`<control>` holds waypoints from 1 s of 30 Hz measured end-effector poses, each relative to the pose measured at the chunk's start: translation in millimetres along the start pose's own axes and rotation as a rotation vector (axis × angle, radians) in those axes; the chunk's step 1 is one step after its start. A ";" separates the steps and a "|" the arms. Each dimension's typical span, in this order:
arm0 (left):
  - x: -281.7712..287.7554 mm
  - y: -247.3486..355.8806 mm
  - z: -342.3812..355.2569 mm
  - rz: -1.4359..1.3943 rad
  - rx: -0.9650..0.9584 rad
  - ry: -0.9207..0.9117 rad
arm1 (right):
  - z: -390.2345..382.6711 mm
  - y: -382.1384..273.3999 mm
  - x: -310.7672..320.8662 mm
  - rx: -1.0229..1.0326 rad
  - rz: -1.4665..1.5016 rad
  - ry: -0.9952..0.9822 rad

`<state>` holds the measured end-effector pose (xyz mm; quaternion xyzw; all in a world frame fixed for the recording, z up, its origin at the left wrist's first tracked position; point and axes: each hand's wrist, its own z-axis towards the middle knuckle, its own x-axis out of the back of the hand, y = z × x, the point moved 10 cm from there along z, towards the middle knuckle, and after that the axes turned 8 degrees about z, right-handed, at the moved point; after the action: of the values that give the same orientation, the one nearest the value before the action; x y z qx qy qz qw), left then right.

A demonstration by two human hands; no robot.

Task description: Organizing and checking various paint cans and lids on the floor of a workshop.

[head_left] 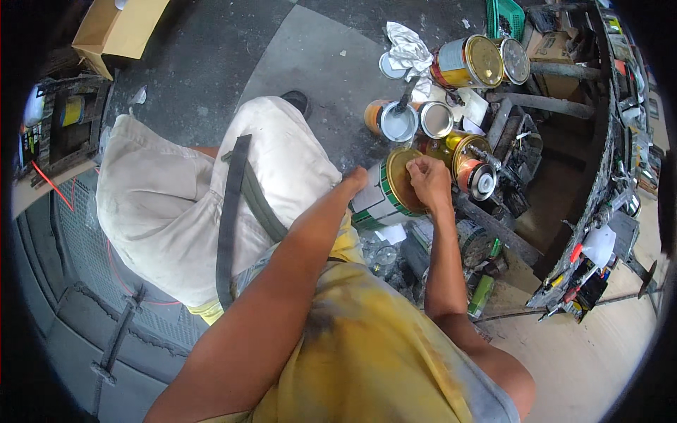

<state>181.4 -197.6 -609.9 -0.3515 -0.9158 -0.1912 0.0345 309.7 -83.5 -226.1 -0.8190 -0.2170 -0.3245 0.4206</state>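
A large green-and-white can with a gold lid (374,199) lies at centre right beside my crouched legs in pale trousers. My left hand (356,182) is closed at the can's left side, its fingertips partly hidden. My right hand (430,182) rests on the gold lid with fingers bent and pinched; whatever is between them is too hidden to name. Just beyond it stand gold-topped cans (465,151) and a small orange can (482,181). An open can (398,121) with a dark tool in it and a silver-lidded can (437,120) sit above.
More cans (485,62), crumpled white paper (405,46) and a green basket (497,17) are at the upper right. A grimy rack (578,240) cluttered with tools runs down the right. A cardboard box (116,32) is upper left. Bottles and scraps (483,289) lie below the can.
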 end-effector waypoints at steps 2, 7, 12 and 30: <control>11.4 22.2 -28.5 0.032 -0.020 -0.033 | -8.7 20.0 7.6 -0.017 0.040 0.041; 76.9 89.7 -104.5 0.101 -0.072 -0.061 | -19.8 47.3 11.1 -0.042 0.235 0.121; 165.6 174.2 -166.9 -0.109 -0.262 0.350 | -19.4 59.2 10.4 -0.040 0.266 0.216; 105.3 352.9 -266.8 0.641 -1.467 0.276 | -37.5 65.2 129.3 0.222 -0.223 0.442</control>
<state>315.3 8.8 -227.4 -0.5030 -0.3997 -0.7653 -0.0392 427.5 -139.9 -153.2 -0.6480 -0.2432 -0.5140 0.5067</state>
